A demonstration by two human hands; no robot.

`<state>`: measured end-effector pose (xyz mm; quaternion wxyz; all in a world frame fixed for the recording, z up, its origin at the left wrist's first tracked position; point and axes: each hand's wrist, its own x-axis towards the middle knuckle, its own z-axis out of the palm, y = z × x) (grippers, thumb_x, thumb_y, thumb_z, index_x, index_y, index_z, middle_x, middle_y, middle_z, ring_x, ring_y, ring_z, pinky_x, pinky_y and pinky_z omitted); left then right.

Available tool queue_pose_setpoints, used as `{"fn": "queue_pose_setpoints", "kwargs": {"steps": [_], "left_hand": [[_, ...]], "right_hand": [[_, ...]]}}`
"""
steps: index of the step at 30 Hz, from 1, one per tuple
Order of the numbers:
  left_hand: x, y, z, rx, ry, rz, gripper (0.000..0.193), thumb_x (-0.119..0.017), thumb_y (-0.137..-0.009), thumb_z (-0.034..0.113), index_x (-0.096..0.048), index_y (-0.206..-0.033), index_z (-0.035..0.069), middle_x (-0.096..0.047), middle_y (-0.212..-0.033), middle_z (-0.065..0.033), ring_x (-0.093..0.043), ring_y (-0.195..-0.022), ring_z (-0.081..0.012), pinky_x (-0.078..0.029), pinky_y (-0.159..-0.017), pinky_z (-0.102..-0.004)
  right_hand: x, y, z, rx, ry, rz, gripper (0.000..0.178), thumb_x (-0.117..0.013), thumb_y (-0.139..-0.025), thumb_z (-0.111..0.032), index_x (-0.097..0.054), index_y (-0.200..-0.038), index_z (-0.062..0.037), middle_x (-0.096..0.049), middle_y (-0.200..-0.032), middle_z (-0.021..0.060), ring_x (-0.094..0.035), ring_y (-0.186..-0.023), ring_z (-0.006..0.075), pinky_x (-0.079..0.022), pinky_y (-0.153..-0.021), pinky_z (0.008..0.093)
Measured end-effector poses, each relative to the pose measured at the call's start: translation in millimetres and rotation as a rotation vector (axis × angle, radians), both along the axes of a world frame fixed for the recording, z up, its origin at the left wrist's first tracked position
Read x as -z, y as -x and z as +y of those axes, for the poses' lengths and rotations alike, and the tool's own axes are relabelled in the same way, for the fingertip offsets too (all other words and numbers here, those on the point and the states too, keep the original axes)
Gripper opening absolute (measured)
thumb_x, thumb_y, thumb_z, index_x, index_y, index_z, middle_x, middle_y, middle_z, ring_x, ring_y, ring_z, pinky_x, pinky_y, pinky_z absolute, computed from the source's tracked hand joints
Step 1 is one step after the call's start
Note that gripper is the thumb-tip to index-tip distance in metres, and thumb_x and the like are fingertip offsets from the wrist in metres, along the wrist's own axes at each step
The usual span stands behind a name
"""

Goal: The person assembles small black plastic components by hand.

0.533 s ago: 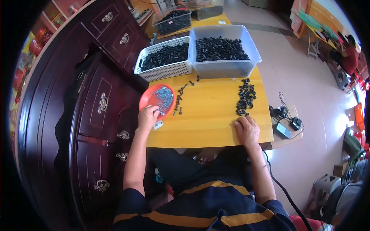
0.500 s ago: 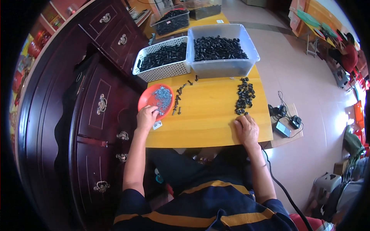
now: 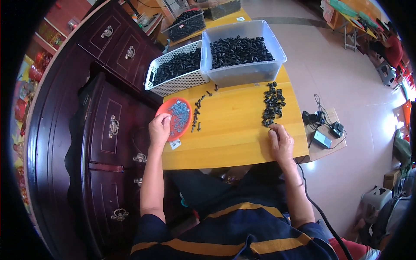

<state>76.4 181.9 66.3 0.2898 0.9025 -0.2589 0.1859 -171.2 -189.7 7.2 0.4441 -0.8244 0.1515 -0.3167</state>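
Note:
My left hand [image 3: 159,130] is over the left rim of a red plate [image 3: 161,109], thumb and fingertips pinched together. Whatever it pinches is too small to make out. Small silvery screws [image 3: 180,113] lie loose in the plate. At the table's right side, my right hand [image 3: 282,143] has its fingers curled, with the index fingertip at the near end of a strip of small black plastic parts [image 3: 273,104]. What lies under those fingertips is hidden. To the right of the plate, several black pieces with thin stems [image 3: 197,112] form a loose curved row.
On the far part of the yellow table [image 3: 234,149] stand a white perforated basket [image 3: 180,83] and a clear bin [image 3: 247,77], both full of black parts. A dark wooden cabinet [image 3: 102,151] borders the left. Small devices with cables [image 3: 321,138] lie on the right. A person [image 3: 392,48] sits far right.
My left hand has shifted from the plate's near part to its left rim. My right hand's index finger has reached the near end of the black parts. The view has turned slightly.

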Motion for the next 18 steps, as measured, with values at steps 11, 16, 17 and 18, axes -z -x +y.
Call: {"fn": "queue_pose_setpoints", "kwargs": {"steps": [11,16,17,18], "left_hand": [[24.8,39.9,-164.9,0.376,-0.021,0.6,0.02,-0.068,-0.093,0.012,-0.073,-0.11,0.001,-0.076,-0.092,-0.0125,-0.073,-0.084,-0.0175,-0.057,-0.076,-0.0305],[19.0,18.4,-230.0,0.46,0.099,0.474,0.035,-0.067,-0.093,0.007,-0.066,-0.127,0.001,-0.075,-0.093,-0.0078,-0.069,-0.076,-0.012,-0.055,-0.07,-0.0268],[17.9,14.1,-239.1,0.468,0.108,0.396,0.036,-0.066,-0.093,0.006,-0.066,-0.128,0.0,-0.075,-0.094,-0.0085,-0.069,-0.075,-0.0128,-0.055,-0.07,-0.0274],[20.2,7.9,-244.5,0.466,0.101,0.415,0.035,-0.065,-0.093,0.006,-0.066,-0.127,0.001,-0.075,-0.093,-0.0098,-0.07,-0.075,-0.0137,-0.056,-0.07,-0.0288]], "right_hand": [[1.9,1.8,-5.0,-0.02,0.053,0.002,0.011,-0.068,-0.094,-0.012,-0.069,-0.102,-0.0051,-0.072,-0.095,0.0153,-0.071,-0.088,0.0346,-0.056,-0.076,0.0405],[-1.4,2.8,-7.2,-0.015,0.033,-0.014,0.011,-0.069,-0.093,-0.012,-0.069,-0.101,-0.0053,-0.071,-0.09,0.0156,-0.07,-0.084,0.0359,-0.056,-0.073,0.0416],[-0.9,3.4,-8.2,-0.005,0.03,-0.01,0.011,-0.069,-0.093,-0.012,-0.069,-0.101,-0.0053,-0.071,-0.09,0.0156,-0.07,-0.084,0.0359,-0.056,-0.073,0.0416],[-1.0,3.1,-8.8,-0.014,0.022,-0.005,0.011,-0.069,-0.093,-0.012,-0.069,-0.101,-0.0053,-0.071,-0.089,0.0157,-0.07,-0.083,0.0359,-0.056,-0.073,0.0416]]}}
